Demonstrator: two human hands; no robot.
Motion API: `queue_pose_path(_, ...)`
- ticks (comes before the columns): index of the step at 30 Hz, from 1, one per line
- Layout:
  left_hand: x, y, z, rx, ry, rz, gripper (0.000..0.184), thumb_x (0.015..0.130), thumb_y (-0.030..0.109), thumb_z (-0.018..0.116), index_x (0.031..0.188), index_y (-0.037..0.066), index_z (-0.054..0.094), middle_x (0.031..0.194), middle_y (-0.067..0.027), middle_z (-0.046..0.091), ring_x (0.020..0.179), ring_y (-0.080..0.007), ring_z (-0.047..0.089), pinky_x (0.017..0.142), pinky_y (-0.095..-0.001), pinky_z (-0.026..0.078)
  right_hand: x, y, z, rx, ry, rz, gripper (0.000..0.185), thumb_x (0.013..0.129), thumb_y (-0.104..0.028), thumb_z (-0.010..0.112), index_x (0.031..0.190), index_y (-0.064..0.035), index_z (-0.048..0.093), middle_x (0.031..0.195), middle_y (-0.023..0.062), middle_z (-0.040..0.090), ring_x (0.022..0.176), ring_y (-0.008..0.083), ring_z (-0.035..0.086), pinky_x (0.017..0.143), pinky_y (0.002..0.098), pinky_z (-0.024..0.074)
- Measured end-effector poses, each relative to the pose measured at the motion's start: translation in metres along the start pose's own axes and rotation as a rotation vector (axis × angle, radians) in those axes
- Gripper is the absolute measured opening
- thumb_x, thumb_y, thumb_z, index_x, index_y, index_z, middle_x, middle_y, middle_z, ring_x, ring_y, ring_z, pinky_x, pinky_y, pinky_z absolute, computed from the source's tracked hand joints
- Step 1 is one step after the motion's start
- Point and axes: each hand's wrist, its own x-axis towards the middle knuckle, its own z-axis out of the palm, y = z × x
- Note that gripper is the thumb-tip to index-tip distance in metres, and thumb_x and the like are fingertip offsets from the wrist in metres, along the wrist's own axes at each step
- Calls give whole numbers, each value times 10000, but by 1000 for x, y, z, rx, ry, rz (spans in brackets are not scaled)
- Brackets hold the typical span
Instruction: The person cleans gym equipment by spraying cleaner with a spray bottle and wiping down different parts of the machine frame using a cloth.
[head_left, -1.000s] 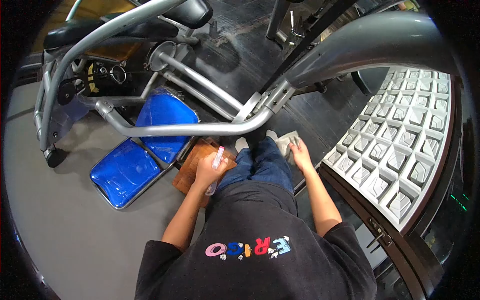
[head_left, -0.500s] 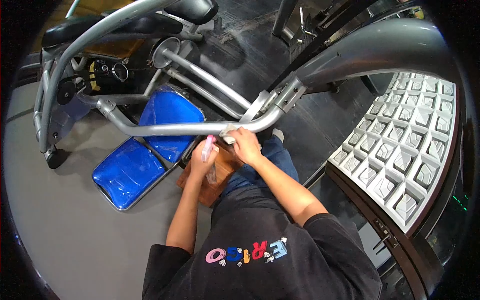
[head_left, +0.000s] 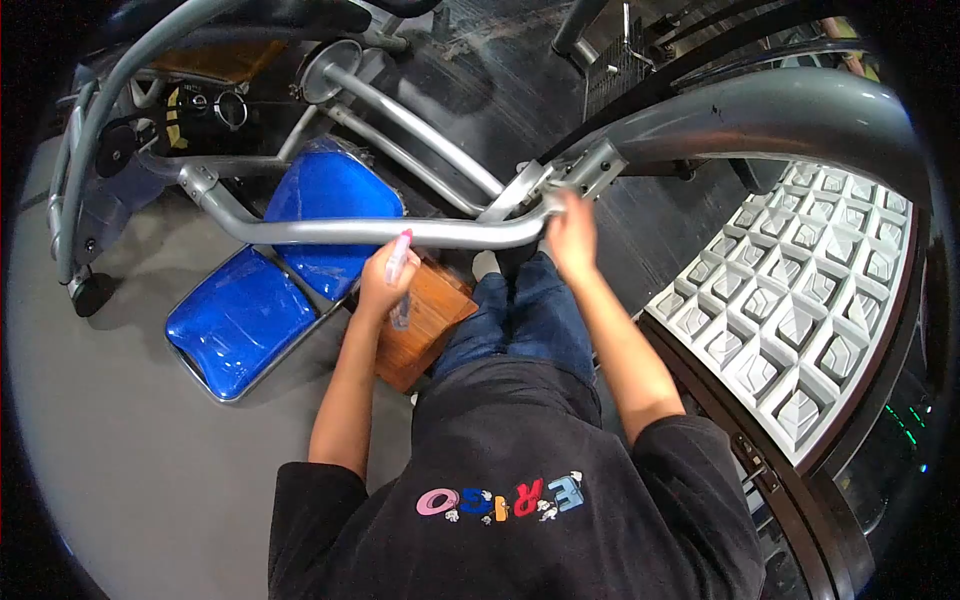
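Two hands worked on one curved silver tube that ran across in front of the person's knees: the left hand was closed around one clear bottle with a pink top, just below the tube, while the right hand, blurred, reached the tube's bend with one pale cloth at its fingertips, the exact grip impossible to tell. Behind the tube, two straight silver bars slanted side by side toward one bracket, just beyond the right hand. One chair with two blue panels lay to the left, its farther panel partly under the tube. One brown wooden box sat between the left forearm and the jeans, its near corner just beside a thigh. Five coloured letters crossed the black shirt. On the right, one white panel of many raised squares ended at a dark brown edge close to the right forearm. Grey floor spread wide beside the left arm, giving that elbow the most room; dark floor opened between the right hand and the white panel.
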Motion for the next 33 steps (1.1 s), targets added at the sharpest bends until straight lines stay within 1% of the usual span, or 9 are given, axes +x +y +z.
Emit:
queue_pose_path(3,23,-21,-8,64,-25,3,138,855,84,616,970,11,640,795,-40,623,699,-118,583,637,-276,485,-22,-64,23,-165,-186,-55,331,749,-73,614,1080,-81,622,948,159,564,944,353,566,790,474,463)
queue_pose_path(5,34,-32,-5,-230,4,-88,365,893,101,586,1244,-1,588,901,-5,609,763,-62,570,609,-241,495,-30,-83,39,-90,-277,-201,325,731,-44,618,1048,-111,640,939,146,563,903,345,570,777,468,469)
queue_pose_path(9,55,-41,-8,-265,-10,-140,375,902,106,584,1259,-7,569,1084,-70,642,819,-98,596,617,-246,542,-21,-76,30,-70,-281,-254,264,779,-108,610,1038,-143,649,915,118,565,883,314,583,759,444,474)
queue_pose_path(11,57,-25,-14,-285,-4,-179,317,908,90,584,1208,-15,592,1115,-87,646,804,-119,612,589,-268,559,-14,-50,6,-150,-501,-483,267,788,-100,602,1044,-155,650,932,107,569,917,302,584,770,440,472)
queue_pose_path(18,69,-33,-23,-358,-94,-258,372,909,119,596,1256,-9,552,1107,-94,656,750,-133,612,563,-268,544,25,-5,-26,-414,-322,-316,368,747,-80,635,1097,-187,669,981,122,580,903,311,617,755,443,517)
queue_pose_path(22,76,-31,-31,-416,-156,-321,410,868,129,599,1253,3,542,1070,-112,674,730,-163,633,551,-269,532,25,-47,52,-375,-709,-275,185,808,-119,588,970,-65,658,1052,207,612,992,346,633,842,447,521)
queue_pose_path(27,79,-32,-34,-422,-165,-361,407,860,129,599,1240,-6,543,1063,-117,676,709,-170,635,542,-274,530,67,-67,109,-113,-1145,-71,329,820,-217,605,1117,-88,661,1165,176,648,1113,341,603,937,412,494)
queue_pose_path(30,75,-36,-30,-444,-133,-355,414,864,133,598,1246,-14,535,1062,-118,677,669,-168,629,538,-275,523,88,-56,74,-725,-1196,-200,310,874,-192,598,1164,-123,680,1264,90,627,1164,237,606,946,379,499)
queue_pose_path(33,76,-41,-27,-482,-91,-323,440,876,140,592,1279,-20,516,1057,-117,678,612,-162,615,544,-271,513,105,-36,62,-820,-1078,-267,287,875,-209,605,1134,-128,699,1212,83,657,1110,254,639,895,371,528)
